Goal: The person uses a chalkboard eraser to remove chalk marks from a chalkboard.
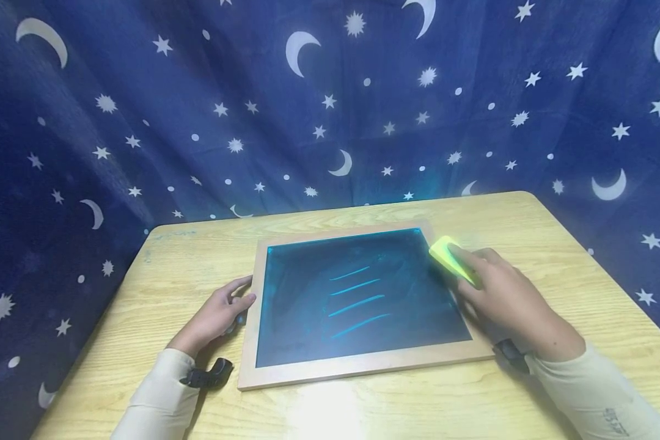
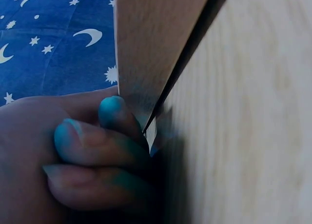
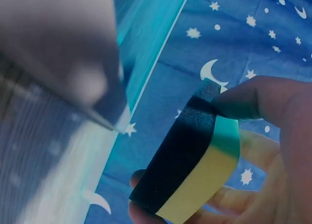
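Note:
A chalkboard (image 1: 302,299) in a light wooden frame (image 1: 374,362) lies on the table, with several blue chalk strokes (image 1: 357,305) near its middle. At its left edge my left hand (image 1: 214,315) holds the frame, thumb against the wood. Blue colour marks the curled fingers (image 2: 92,146) in the left wrist view. My right hand (image 1: 508,293) grips a yellow eraser (image 1: 451,260) by the board's right edge. In the right wrist view the eraser (image 3: 200,180) shows a dark felt side and a yellow back, between thumb and fingers, apart from the board.
The wooden table (image 1: 198,256) has faint blue smudges near its far left corner. A dark blue curtain (image 1: 330,110) with white moons and stars hangs behind and beside the table. Black straps (image 1: 209,374) sit on the wrists.

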A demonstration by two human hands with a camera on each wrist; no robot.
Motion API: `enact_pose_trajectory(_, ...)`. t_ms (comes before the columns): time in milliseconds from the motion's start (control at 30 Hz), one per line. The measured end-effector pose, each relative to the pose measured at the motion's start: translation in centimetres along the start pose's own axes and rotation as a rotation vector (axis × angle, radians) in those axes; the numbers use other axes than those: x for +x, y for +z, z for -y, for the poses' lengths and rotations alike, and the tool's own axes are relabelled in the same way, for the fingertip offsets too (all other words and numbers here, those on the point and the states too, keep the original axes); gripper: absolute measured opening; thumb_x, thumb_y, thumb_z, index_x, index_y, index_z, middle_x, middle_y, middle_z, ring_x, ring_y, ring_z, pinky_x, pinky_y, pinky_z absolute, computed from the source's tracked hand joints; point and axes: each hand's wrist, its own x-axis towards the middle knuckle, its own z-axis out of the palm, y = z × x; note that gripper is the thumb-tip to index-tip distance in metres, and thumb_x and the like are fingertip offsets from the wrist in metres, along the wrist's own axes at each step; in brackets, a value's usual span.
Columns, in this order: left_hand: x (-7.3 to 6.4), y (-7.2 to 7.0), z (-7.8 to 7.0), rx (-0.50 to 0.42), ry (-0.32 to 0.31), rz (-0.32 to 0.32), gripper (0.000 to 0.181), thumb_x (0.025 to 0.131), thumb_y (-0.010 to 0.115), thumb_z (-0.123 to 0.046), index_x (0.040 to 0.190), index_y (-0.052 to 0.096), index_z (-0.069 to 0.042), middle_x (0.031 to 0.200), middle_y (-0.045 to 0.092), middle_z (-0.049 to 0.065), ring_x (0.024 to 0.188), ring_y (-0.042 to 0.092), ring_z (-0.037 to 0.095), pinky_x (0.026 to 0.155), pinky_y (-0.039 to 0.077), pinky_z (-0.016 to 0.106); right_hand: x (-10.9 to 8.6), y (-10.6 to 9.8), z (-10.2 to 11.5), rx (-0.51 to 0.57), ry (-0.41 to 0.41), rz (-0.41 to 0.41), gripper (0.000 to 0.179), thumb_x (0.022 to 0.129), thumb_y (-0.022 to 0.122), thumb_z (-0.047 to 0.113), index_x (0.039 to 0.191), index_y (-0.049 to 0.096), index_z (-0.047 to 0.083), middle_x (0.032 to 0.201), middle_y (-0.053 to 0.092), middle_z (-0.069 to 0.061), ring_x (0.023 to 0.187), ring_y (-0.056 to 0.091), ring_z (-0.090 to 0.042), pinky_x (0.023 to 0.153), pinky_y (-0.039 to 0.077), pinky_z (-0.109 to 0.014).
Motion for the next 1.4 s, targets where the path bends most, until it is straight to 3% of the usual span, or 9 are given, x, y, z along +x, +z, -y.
enact_pose_trajectory(167, 0.1, -0.1, 0.0, -0.010, 0.004, 0.007, 0.062, 0.104, 0.053, -0.037, 0.158, 0.028, -0.017, 0.057, 0.049, -0.003, 0.037, 0.030, 0.008, 0.037, 0.029, 0.021, -0.2, 0.1, 0.7, -0.011, -0.035, 0.004, 0.059, 0.094, 0.062, 0.022, 0.151, 0.046, 0.019, 0.123, 0.058, -0.018, 0.090, 0.063, -0.033, 0.076, 0.051, -0.058)
enact_pose_trajectory(333, 0.0, -0.1, 0.1, -0.018, 0.013, 0.012, 0.062, 0.104, 0.054, -0.037, 0.157, 0.028, -0.017, 0.057, 0.046, -0.003, 0.039, 0.030, 0.008, 0.038, 0.029, 0.022, -0.6, 0.1, 1.5, -0.021, -0.070, 0.016, 0.060, 0.091, 0.065, 0.021, 0.149, 0.049, 0.021, 0.121, 0.059, -0.014, 0.089, 0.061, -0.028, 0.074, 0.051, -0.050)
enact_pose_trajectory(567, -0.1, -0.2, 0.1, -0.010, 0.023, 0.013, 0.063, 0.104, 0.054, -0.037, 0.158, 0.028, -0.016, 0.058, 0.047, -0.003, 0.040, 0.030, 0.008, 0.039, 0.030, 0.022, -0.9, 0.6, 2.5, -0.027, -0.121, 0.018, 0.059, 0.088, 0.067, 0.018, 0.145, 0.055, 0.024, 0.108, 0.059, -0.009, 0.074, 0.051, -0.018, 0.062, 0.041, -0.032)
enact_pose_trajectory(900, -0.3, -0.1, 0.0, 0.015, 0.035, 0.006, 0.066, 0.103, 0.054, -0.040, 0.158, 0.028, -0.014, 0.058, 0.047, -0.002, 0.040, 0.031, 0.008, 0.040, 0.032, 0.024, -1.4, 1.6, 3.2, -0.060, -0.193, 0.050, 0.059, 0.086, 0.069, 0.017, 0.143, 0.057, 0.028, 0.099, 0.057, -0.006, 0.069, 0.048, -0.014, 0.060, 0.040, -0.030)
enact_pose_trajectory(1033, -0.3, -0.1, -0.2, 0.015, 0.033, 0.006, 0.066, 0.103, 0.054, -0.040, 0.158, 0.027, -0.015, 0.059, 0.049, -0.001, 0.040, 0.031, 0.009, 0.039, 0.032, 0.024, -1.7, 1.9, 3.5, -0.071, -0.211, 0.052, 0.058, 0.086, 0.070, 0.018, 0.142, 0.058, 0.028, 0.105, 0.059, -0.011, 0.074, 0.054, -0.017, 0.063, 0.046, -0.035)
enact_pose_trajectory(1400, -0.2, 0.1, -0.1, 0.023, 0.028, 0.001, 0.064, 0.104, 0.052, -0.039, 0.158, 0.027, -0.016, 0.060, 0.052, 0.000, 0.040, 0.032, 0.009, 0.038, 0.031, 0.023, -2.3, 2.5, 3.8, -0.101, -0.287, 0.056, 0.058, 0.083, 0.070, 0.014, 0.138, 0.062, 0.027, 0.098, 0.057, -0.001, 0.069, 0.046, -0.010, 0.060, 0.041, -0.027)
